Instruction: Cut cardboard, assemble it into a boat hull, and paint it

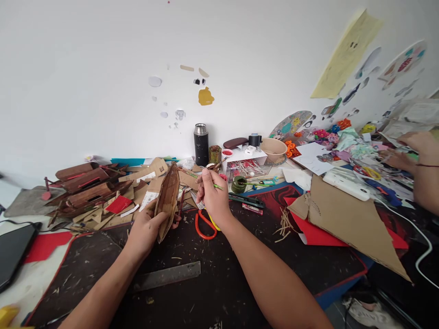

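My left hand (146, 230) grips a brown model boat hull (168, 196), long and pointed, tilted up with its hollow side showing. My right hand (214, 198) is pinched round a slim green-handled paintbrush (218, 186), just right of the hull and apart from it. Orange-and-yellow-handled scissors (206, 236) lie below my right hand. A clear ruler (168, 277) rests on the dark mat (219, 297) nearer to me. Behind the right hand are a small green pot (239, 184) and a black utility knife (244, 199).
Several brown model boats (89, 183) sit among cardboard scraps at left. A black flask (201, 145) and beige bowl (273, 148) stand by the wall. Cardboard (346, 224) covers red paper at right, near a white phone (346, 183). Another person's arm (425, 169) reaches in.
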Motion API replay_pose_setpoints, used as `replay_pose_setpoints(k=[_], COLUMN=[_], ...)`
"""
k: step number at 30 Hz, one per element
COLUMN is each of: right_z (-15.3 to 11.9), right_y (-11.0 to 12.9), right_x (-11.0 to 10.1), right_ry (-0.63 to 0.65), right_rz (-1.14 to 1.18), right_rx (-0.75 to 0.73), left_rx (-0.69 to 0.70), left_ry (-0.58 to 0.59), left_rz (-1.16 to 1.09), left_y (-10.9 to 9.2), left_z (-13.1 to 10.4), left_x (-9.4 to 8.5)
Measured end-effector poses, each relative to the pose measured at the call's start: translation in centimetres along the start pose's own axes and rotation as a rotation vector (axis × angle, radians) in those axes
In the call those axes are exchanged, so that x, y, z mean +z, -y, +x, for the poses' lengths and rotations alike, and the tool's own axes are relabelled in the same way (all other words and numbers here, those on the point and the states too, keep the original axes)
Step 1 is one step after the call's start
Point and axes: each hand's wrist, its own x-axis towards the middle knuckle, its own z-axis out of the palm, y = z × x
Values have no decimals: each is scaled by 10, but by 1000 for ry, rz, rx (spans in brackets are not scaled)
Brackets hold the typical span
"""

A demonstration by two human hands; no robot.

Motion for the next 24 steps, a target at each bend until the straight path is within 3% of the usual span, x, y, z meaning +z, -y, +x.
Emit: replay_pose_setpoints(k=[10,24], right_z=[1,-6], right_y=[-5,-10], right_x=[-3,-4], right_ry=[38,121], right_rz=[-80,-207], right_rx=[-29,-91], left_rx=[5,-31], left_ry=[17,-85], left_rz=[-21,-76], left_y=[-1,-2], left_z=[-1,2], left_x=[0,-1])
